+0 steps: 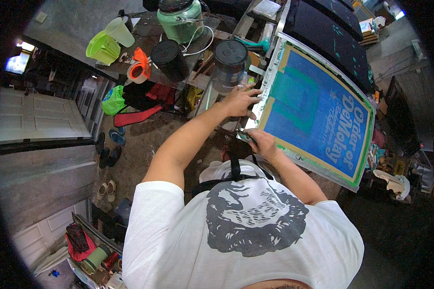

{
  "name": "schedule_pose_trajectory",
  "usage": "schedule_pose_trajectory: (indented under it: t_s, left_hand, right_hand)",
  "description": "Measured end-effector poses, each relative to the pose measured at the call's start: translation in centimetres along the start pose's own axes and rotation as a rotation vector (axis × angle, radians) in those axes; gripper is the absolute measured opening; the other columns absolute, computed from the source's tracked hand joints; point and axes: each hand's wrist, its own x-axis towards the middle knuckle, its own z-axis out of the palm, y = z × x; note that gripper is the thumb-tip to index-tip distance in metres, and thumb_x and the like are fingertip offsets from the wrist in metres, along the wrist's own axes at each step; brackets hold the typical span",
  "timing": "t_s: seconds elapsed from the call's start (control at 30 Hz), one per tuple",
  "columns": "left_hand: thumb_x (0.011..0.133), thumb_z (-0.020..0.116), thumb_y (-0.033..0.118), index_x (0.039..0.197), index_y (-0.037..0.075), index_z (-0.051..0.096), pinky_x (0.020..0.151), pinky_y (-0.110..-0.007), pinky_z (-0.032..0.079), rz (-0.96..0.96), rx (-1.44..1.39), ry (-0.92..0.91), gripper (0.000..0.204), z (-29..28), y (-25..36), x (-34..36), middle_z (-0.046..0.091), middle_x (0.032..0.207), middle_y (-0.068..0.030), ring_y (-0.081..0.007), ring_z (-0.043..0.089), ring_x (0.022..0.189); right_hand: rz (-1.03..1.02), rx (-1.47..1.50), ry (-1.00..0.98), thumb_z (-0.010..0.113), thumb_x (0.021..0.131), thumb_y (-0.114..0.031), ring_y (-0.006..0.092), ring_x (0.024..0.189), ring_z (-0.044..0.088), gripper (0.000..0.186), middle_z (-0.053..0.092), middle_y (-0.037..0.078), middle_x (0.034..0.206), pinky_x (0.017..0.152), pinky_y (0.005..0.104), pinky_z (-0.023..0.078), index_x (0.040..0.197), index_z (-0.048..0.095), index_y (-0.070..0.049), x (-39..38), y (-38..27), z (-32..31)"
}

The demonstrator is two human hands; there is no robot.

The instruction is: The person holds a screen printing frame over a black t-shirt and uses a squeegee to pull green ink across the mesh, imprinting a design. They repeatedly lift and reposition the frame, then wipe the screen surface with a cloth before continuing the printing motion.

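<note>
A screen-printing screen [291, 115] with blue mesh, tan and green tape edges and pale lettering lies at the right in its metal frame [326, 175]. My left hand [240, 102] reaches to the frame's left edge, fingers spread, beside a dark lidded jar [230, 59]. My right hand [264, 146] is closed on a small dark metal fitting [246, 135] at the frame's lower left corner; its exact shape is partly hidden by my fingers.
A cluttered worktable [205, 26] holds a large green jar [178, 24], another black jar [169, 60], green cups [101, 48] and orange tape [137, 70]. Dark platens [313, 29] stand behind the screen. Footwear [112, 154] lies on the floor at left; cluttered items [390, 183] sit at right.
</note>
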Motion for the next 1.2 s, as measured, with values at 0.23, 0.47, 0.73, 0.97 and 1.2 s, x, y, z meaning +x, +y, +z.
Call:
schedule_pose_trajectory:
  t_s: [0.23, 0.47, 0.73, 0.97, 1.2]
  left_hand:
    - [0.068, 0.079, 0.055, 0.130, 0.017, 0.063, 0.109, -0.062, 0.032, 0.003, -0.009, 0.025, 0.075, 0.1, 0.0, -0.2, 0.041, 0.153, -0.0014, -0.0358, 0.026, 0.146]
    - [0.075, 0.077, 0.049, 0.135, 0.018, 0.058, 0.106, -0.063, 0.034, 0.018, 0.020, -0.011, 0.071, -0.1, -0.1, -0.2, 0.037, 0.154, 0.0002, -0.0309, 0.024, 0.147]
    - [0.075, 0.080, 0.039, 0.134, 0.022, 0.059, 0.105, -0.062, 0.036, 0.015, 0.144, -0.003, 0.065, 1.1, -0.8, 0.1, 0.039, 0.153, 0.0013, -0.0298, 0.025, 0.146]
    - [0.070, 0.082, 0.042, 0.130, 0.021, 0.064, 0.108, -0.059, 0.035, 0.014, 0.035, 0.040, 0.066, 0.3, -0.3, -0.3, 0.044, 0.151, -0.0002, -0.0336, 0.030, 0.144]
    - [0.072, 0.078, 0.052, 0.135, 0.019, 0.059, 0.106, -0.064, 0.035, 0.017, 0.004, -0.018, 0.074, -0.5, 0.0, -0.3, 0.038, 0.154, -0.0007, -0.0313, 0.022, 0.147]
  right_hand:
    - [-0.184, -0.050, -0.081, 0.073, 0.075, 0.001, 0.0364, 0.093, 0.070, 0.037, 0.070, 0.018, 0.104, 0.080, 0.0421, 0.058, 0.108, 0.058, 0.003, -0.1, 0.0, 0.2]
    - [0.197, 0.058, 0.006, 0.072, 0.080, -0.007, 0.0338, 0.084, 0.069, 0.030, 0.069, 0.021, 0.096, 0.068, 0.0398, 0.055, 0.108, 0.062, -0.002, 0.9, -0.2, 1.1]
    - [0.875, 0.201, 0.322, 0.075, 0.084, -0.007, 0.0181, 0.073, 0.068, 0.028, 0.072, 0.014, 0.086, 0.066, 0.0337, 0.053, 0.109, 0.063, 0.000, 3.8, 1.5, 1.5]
    - [0.267, 0.028, 0.168, 0.069, 0.084, -0.003, 0.0360, 0.083, 0.070, 0.029, 0.069, 0.019, 0.093, 0.073, 0.0409, 0.056, 0.112, 0.062, -0.002, 1.1, 0.0, -0.4]
    - [0.082, 0.045, 0.040, 0.068, 0.080, 0.000, 0.0357, 0.088, 0.069, 0.039, 0.069, 0.018, 0.100, 0.076, 0.0415, 0.057, 0.118, 0.059, -0.002, 0.4, -0.2, 0.1]
